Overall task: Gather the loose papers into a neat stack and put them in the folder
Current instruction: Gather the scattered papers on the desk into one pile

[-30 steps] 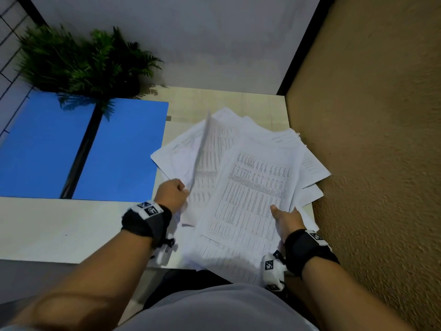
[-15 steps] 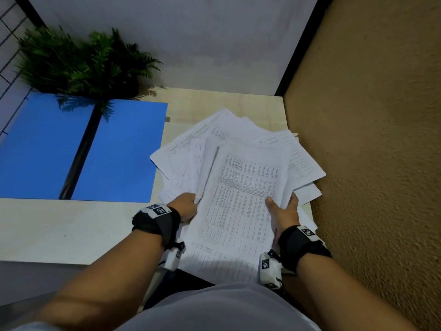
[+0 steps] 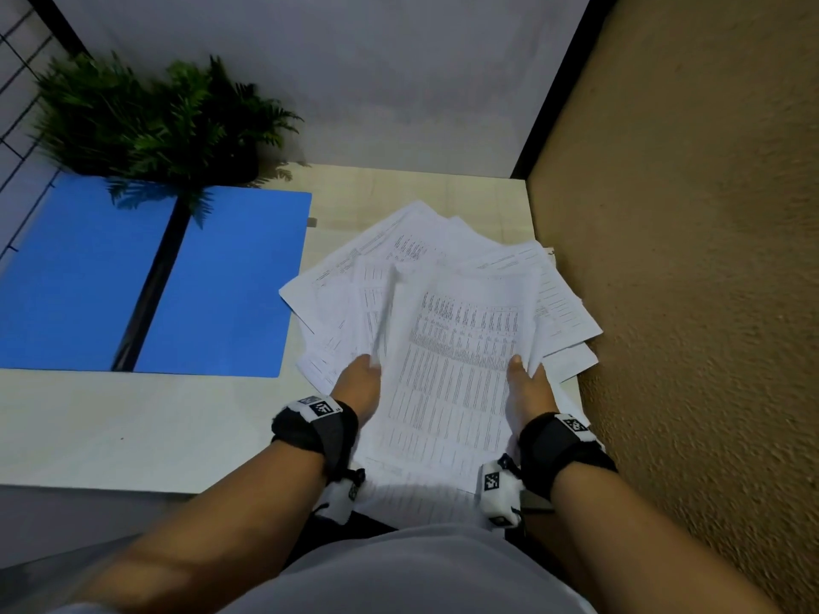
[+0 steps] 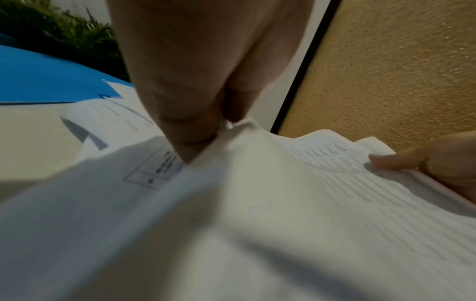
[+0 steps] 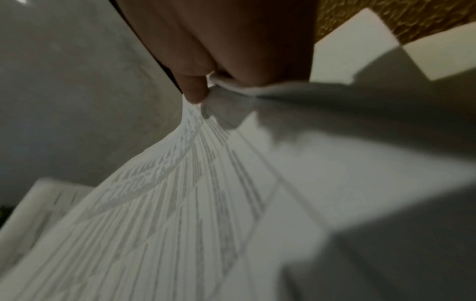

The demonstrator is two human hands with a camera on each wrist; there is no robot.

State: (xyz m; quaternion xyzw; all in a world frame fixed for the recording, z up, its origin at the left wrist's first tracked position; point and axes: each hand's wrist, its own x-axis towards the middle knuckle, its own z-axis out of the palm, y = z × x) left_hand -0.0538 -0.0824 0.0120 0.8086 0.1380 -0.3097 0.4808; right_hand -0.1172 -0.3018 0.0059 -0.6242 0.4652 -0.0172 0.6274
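Several white printed papers (image 3: 456, 347) lie fanned out at the right end of the table, against the tan wall. My left hand (image 3: 361, 383) grips their left side, its fingers tucked under the sheets (image 4: 257, 193). My right hand (image 3: 527, 387) pinches the right edge, thumb on top of the sheets (image 5: 195, 183). The top sheet carries a dense table of print and overhangs the front edge of the table. An open blue folder (image 3: 221, 281) with a black spine lies flat to the left of the pile.
A green fern-like plant (image 3: 150, 121) stands at the back left, its fronds hanging over the folder. The textured tan wall (image 3: 687, 259) hems in the papers on the right. The pale table (image 3: 133, 432) shows bare surface in front of the folder.
Both hands have slid forward and inward along the pile. The lifted sheets at the left have dropped back down, and the papers are pushed closer together.
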